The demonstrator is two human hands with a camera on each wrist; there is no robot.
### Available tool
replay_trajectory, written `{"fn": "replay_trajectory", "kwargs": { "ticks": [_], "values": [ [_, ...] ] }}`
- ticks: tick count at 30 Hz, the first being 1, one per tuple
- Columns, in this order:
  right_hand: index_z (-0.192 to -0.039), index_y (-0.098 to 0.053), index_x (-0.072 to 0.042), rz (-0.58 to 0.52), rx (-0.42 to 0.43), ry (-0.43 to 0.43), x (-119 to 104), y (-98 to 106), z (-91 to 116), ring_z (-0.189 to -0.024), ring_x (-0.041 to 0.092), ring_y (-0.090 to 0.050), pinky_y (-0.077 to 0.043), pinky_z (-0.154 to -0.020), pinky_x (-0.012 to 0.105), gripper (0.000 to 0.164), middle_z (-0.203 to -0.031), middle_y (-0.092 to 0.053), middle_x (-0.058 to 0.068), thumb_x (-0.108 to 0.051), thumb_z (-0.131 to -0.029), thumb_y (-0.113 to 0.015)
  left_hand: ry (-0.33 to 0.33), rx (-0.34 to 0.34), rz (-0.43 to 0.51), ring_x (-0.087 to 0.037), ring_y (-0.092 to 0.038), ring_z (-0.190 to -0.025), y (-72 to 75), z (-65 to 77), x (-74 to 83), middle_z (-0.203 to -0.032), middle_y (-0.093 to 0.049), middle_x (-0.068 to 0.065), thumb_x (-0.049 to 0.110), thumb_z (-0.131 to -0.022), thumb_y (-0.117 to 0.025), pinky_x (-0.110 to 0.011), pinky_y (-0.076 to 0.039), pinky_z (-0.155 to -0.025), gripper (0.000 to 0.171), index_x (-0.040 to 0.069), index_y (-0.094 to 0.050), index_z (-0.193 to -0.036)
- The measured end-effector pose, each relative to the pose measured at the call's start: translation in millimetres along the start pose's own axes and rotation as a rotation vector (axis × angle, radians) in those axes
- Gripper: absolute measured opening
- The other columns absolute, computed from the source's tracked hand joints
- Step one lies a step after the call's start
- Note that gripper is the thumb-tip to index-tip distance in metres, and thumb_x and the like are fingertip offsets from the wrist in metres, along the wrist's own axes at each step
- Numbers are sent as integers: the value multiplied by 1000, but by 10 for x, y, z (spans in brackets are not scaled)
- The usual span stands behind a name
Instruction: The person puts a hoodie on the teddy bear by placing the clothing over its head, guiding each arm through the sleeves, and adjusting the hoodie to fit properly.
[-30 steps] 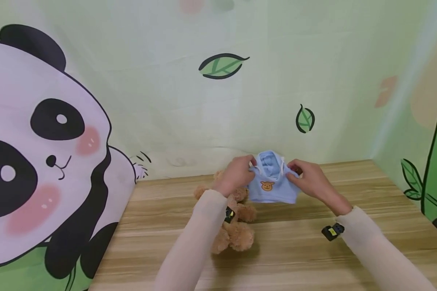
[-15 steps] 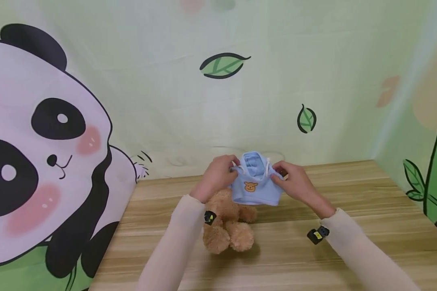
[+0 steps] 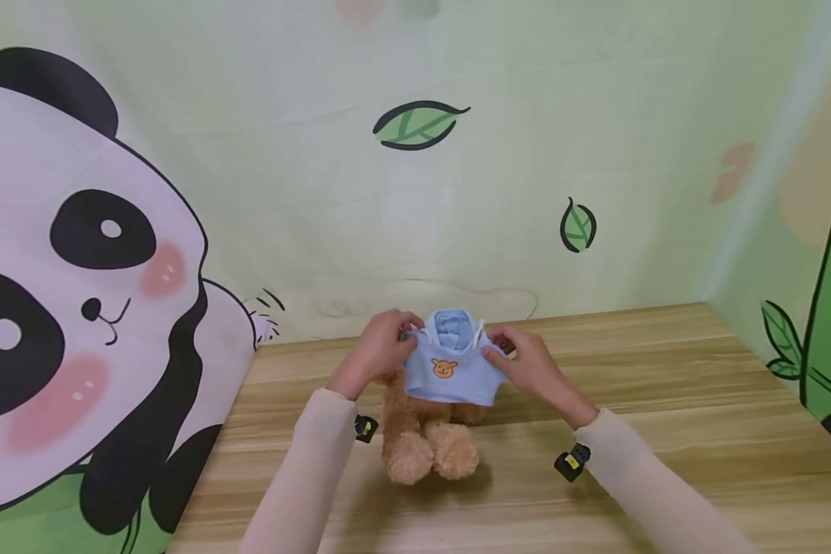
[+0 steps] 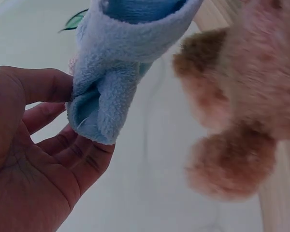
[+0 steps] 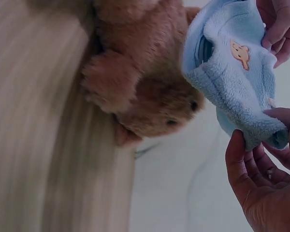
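1. Left sleeve [image 3: 291, 469] & right sleeve [image 3: 658, 477], off-white, nearest the viewer. Sm. black left wrist unit [image 3: 365, 428] & right wrist unit [image 3: 572, 462] by the cuffs.
2. Teddy bear [image 3: 410, 459], brown plush, qty 1. On tabletop [image 3: 665, 350] (wood-grain), feet twd. the person; upper body mostly behind item 4 in head view. Seated or lying: can't tell. Handling (est.): light, squashy, not fragile; best hold prob. the torso, as limbs may flop.
3. Hands, pr. Left hand [image 3: 385, 342] pinches item 4 at the arm on that side, thumb vs. fingers; right hand [image 3: 526, 360] ditto, opp. side.
4. Hoodie [image 3: 457, 387], lt. blue, toy-size, qty 1. Held up off tabletop, in front of bear's upper body; contact w/ bear: can't tell. Hood up, hem down, bear-face patch [image 3: 444, 368] twd. the person, white drawstrings [image 3: 480, 329]. Handling (est.): v. light, soft, limp; fuzzy pile shd. grip well, little slip. Hard to damage, tho. drawstrings may snag. Hold pts.: both shoulders/arms, to keep the front spread; hem edge, to widen the opening.
5. Backdrop [image 3: 485, 223], pale green, behind tabletop; leaf prints, lg. panda print [image 3: 111, 292] at L.
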State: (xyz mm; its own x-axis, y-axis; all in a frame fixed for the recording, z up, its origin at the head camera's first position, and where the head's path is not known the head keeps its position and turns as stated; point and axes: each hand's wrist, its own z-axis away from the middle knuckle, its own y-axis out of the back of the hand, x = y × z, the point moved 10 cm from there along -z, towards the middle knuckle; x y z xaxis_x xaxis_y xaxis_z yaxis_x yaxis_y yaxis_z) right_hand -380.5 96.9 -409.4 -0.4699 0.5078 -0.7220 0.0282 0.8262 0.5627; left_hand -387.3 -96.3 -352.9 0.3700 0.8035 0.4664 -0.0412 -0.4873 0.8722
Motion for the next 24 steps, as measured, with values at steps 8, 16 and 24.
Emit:
{"fn": "replay_trajectory", "kwargs": {
  "ticks": [8, 16, 24],
  "values": [
    [-109, -65, -3, -1, -47, -49, 137, -285, 22, -82, 17, -61, -50, -73, 28, 21, -93, -68, 9, -16, -93, -67, 21, 10, 0, -22, -55, -87, -110, 1, -273, -101, -64, -12, 4, -91, -58, -36, -50, -77, 25, 6, -68, -114],
    [-105, -65, -4, 44, -57, -118, 294, -460, 20, -77, 14, -58, -49, -69, 26, 19, -87, -66, 7, -18, -92, -67, -101, 101, -32, -23, -58, -85, -158, 4, -366, -92, -65, -11, -4, -87, -60, -38, -49, -78, 16, 7, -69, -95],
    [-101, -65, -5, 71, -84, -146, 443, -608, 34, -79, 16, -60, -51, -72, 31, 16, -89, -68, 9, -16, -92, -67, -45, 37, -108, -24, -62, -95, -280, 50, -502, -105, -66, -10, 10, -89, -64, -40, -52, -84, 12, 9, -73, -97]
  ]
}}
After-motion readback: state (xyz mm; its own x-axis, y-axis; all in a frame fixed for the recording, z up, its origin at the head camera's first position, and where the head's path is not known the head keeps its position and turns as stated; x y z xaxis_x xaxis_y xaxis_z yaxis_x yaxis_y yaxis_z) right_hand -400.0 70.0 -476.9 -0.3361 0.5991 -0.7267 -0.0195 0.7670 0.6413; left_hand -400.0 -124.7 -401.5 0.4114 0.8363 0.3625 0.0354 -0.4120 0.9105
